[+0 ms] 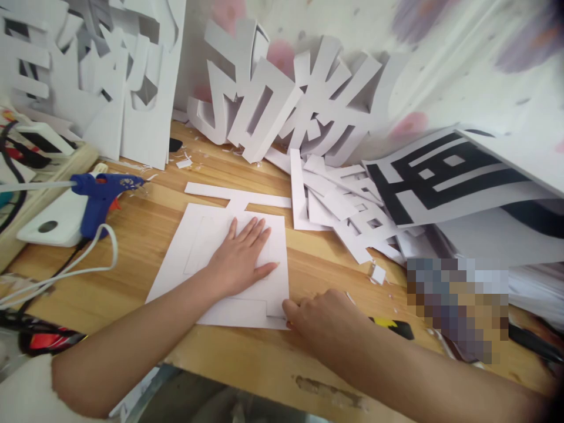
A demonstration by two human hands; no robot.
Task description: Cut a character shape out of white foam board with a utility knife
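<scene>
A white foam board sheet (207,235) lies flat on the wooden table (145,229). My left hand (240,255) rests flat on it with fingers spread, pressing it down. My right hand (324,320) is closed at the sheet's near right corner, fingers curled around a tool with a yellow and black handle (392,325) that sticks out to the right; its tip is hidden at the sheet's edge. A cut line shows in the board near that corner.
A blue glue gun (101,194) with white cable lies at the left. Cut white foam characters (282,106) lean against the back wall. Foam scraps (348,205) and a black-and-white printed sheet (445,176) pile at the right.
</scene>
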